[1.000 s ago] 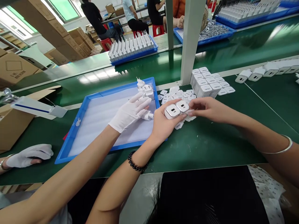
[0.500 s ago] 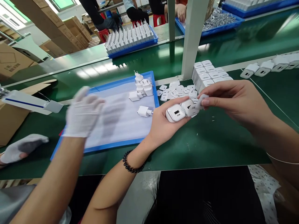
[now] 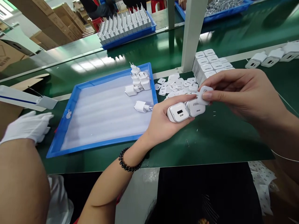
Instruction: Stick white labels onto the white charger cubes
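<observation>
Left-hand (image 3: 161,122) fingers: clamped around two white, rounded-square plastic chargers (image 3: 177,112). Right-hand (image 3: 244,88) fingers: pinched on one thin white label plate (image 3: 201,99).

On one held charger (image 3: 195,109) below the post (image 3: 192,37), a word seemingly starting with "F" is printed. Small lettering on the stacked labels (image 3: 206,67), beside the post's foot, cannot be read.

A person at work wears a black, beaded-looking bracelet (image 3: 122,162) just behind the bare left hand (image 3: 161,126) and a thin, pale bangle (image 3: 285,157) behind the bare right hand (image 3: 245,85). Fine, light slanting lines mark the black clothing (image 3: 184,189).
</observation>
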`<state>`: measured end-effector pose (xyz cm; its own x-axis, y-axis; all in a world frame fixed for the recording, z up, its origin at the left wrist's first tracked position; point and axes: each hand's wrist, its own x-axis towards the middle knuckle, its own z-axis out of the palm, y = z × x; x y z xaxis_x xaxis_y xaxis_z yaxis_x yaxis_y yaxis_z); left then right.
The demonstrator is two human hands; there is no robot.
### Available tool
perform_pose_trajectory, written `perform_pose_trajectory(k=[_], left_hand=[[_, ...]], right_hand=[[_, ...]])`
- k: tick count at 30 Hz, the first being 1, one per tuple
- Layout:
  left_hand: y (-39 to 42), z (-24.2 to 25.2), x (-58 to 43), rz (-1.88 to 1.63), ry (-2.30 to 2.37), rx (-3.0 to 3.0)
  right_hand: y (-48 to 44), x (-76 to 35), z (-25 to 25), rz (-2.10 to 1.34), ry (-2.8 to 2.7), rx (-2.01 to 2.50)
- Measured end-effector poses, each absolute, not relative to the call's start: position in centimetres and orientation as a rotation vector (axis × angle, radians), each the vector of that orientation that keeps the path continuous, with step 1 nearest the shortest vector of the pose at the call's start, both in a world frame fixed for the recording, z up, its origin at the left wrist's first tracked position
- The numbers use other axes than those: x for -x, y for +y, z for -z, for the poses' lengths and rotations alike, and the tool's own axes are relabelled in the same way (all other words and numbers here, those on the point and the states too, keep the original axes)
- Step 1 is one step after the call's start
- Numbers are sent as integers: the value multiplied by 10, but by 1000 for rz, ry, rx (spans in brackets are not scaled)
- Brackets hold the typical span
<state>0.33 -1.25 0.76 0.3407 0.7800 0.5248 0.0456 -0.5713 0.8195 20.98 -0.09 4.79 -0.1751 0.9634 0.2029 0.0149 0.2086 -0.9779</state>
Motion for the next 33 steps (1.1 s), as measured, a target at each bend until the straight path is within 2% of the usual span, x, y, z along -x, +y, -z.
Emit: perform_pose_trajectory(k=[6,19,33], left_hand=[[-13,-7,-3,-1253,744,-1875],[-16,-13,-3,-1173,775,-1867],[-16,-10,-4,-1192,807,-1873]], right_hand=[[-1,-211,-50,-1180,-1463,993],[3,-212,-53,-1503,-1346,951],[-8,-210,-57,-1205,-1485,1049]])
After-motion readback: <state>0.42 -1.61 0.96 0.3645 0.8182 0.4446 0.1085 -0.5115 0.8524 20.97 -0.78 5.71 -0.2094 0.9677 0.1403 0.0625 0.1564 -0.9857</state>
